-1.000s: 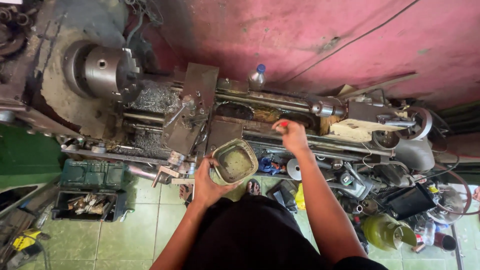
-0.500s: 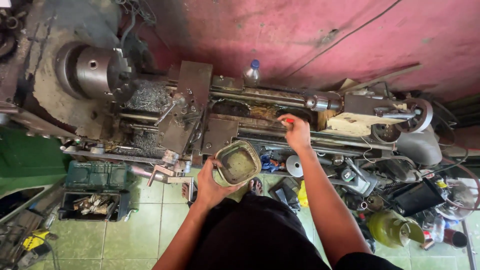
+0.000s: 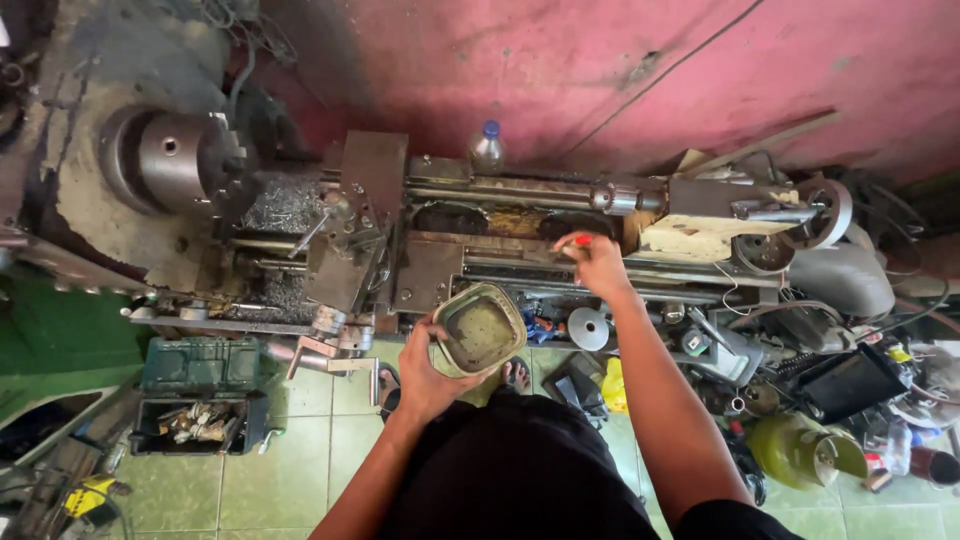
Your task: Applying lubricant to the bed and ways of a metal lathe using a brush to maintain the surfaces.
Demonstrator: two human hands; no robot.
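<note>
I look straight down at a metal lathe (image 3: 420,240). My left hand (image 3: 425,375) grips a square greenish tin (image 3: 480,328) with murky liquid in it, held just in front of the lathe bed. My right hand (image 3: 598,265) reaches onto the bed ways near the tailstock (image 3: 700,215), fingers closed around a small red-tipped object (image 3: 580,241); I cannot tell exactly what it is. The chuck (image 3: 170,160) sits at the far left, with metal shavings (image 3: 280,205) piled beside the carriage.
A clear plastic bottle with a blue cap (image 3: 487,147) stands at the lathe's back against the pink wall. An open green toolbox (image 3: 198,395) lies on the tiled floor at left. Scattered parts, a metal disc (image 3: 587,328) and a yellow-green container (image 3: 805,450) crowd the right.
The view shifted slightly right and down. My right hand stayed on the lathe bed with the red-tipped object, and the tin stayed in my left hand.
</note>
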